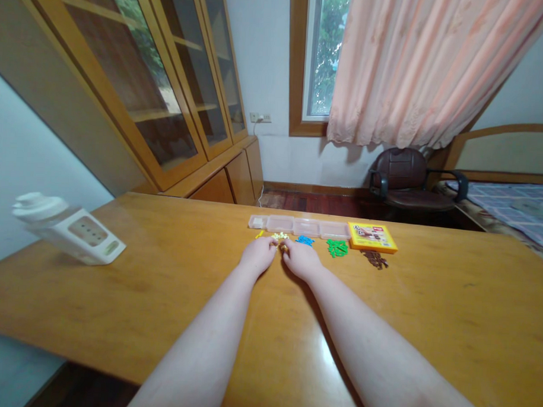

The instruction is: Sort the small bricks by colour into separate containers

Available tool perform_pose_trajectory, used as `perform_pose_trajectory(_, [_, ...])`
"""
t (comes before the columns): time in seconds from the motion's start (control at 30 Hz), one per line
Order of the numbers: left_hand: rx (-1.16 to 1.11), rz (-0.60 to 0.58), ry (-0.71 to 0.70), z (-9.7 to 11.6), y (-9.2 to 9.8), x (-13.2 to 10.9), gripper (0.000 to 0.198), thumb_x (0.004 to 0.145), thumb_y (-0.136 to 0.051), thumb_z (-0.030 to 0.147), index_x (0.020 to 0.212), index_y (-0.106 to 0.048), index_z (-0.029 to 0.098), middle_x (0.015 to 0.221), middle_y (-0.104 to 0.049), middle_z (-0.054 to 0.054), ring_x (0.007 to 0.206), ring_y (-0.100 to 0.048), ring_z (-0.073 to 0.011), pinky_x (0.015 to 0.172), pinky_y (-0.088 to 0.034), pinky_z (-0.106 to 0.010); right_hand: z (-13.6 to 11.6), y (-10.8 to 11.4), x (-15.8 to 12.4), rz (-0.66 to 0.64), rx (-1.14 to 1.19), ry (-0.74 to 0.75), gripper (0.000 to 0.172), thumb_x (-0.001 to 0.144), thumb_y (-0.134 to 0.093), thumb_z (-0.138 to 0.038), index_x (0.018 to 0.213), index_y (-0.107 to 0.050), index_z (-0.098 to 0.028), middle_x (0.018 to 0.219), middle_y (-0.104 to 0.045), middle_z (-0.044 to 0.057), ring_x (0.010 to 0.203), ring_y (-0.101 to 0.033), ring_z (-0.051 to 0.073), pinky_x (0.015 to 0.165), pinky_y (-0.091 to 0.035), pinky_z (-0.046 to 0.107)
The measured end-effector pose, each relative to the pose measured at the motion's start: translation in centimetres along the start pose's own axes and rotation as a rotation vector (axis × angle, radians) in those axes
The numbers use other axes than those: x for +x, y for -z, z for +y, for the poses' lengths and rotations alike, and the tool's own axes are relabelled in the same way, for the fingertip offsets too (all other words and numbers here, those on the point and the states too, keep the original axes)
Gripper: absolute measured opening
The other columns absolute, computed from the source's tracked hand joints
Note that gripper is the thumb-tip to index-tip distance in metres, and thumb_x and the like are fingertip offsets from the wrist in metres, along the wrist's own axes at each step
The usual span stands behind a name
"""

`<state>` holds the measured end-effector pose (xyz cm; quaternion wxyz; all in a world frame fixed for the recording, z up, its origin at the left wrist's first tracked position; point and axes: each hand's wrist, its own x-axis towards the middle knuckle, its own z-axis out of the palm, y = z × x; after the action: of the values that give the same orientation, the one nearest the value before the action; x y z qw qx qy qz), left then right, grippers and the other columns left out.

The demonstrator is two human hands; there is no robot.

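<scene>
My left hand [258,255] is closed, thumb and fingers curled together at the near edge of a small pile of pale yellow pieces [280,236]. Across a narrow gap from it, my right hand [301,259] is also closed, fingertips beside the same pieces. What either hand pinches is too small to make out. Left of the pile lies a bright yellow piece [260,233]. Piles of blue pieces [304,241], green pieces [337,248] and dark brown pieces [375,259] extend to the right. Behind them runs a row of clear plastic trays [307,228].
A yellow box [373,237] with a printed lid stands right of the trays. On the left of the wooden table [170,301] is a white jug [81,229] with a lid. Beyond the table are a glass-doored cabinet [186,93] and a brown office chair [406,178].
</scene>
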<state>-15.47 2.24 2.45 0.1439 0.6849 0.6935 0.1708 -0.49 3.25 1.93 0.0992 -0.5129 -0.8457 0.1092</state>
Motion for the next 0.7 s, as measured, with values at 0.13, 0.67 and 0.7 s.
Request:
perform_pose_trajectory(0.13, [-0.133, -0.022, 0.002, -0.27, -0.38, 0.28, 0.032, 0.081, -0.043, 0.019, 0.102, -0.067, 0.022, 0.106, -0.069, -0.005, 0.098, -0.061, -0.0208, 0.088, -0.045, -0.03, 0.11, -0.23, 0.17, 0.001, 0.016, -0.015, 0.031, 0.088, -0.036, -0.024, 0.112, -0.055, -0.023, 0.102, -0.068, 0.007, 0.089, -0.064, 0.021, 0.072, -0.042, 0.029])
perform_pose_trajectory(0.67, [-0.118, -0.005, -0.004, -0.39, -0.32, 0.28, 0.032, 0.08, -0.043, 0.022, 0.099, -0.069, 0.021, 0.103, -0.07, -0.006, 0.095, -0.062, -0.0226, 0.083, -0.046, -0.031, 0.0, 0.22, 0.01, -0.053, 0.032, 0.049, 0.037, 0.089, -0.036, -0.025, 0.121, -0.055, -0.025, 0.11, -0.067, 0.007, 0.096, -0.062, 0.02, 0.079, -0.041, 0.029])
perform_pose_trajectory(0.7, [-0.119, -0.007, -0.003, -0.38, -0.31, 0.28, 0.032, 0.08, -0.043, 0.022, 0.099, -0.069, 0.021, 0.103, -0.07, -0.006, 0.096, -0.062, -0.0224, 0.084, -0.046, -0.031, 0.0, 0.24, 0.02, -0.051, 0.031, 0.048, 0.037, 0.089, -0.036, -0.025, 0.121, -0.055, -0.025, 0.11, -0.067, 0.007, 0.096, -0.062, 0.02, 0.079, -0.042, 0.029])
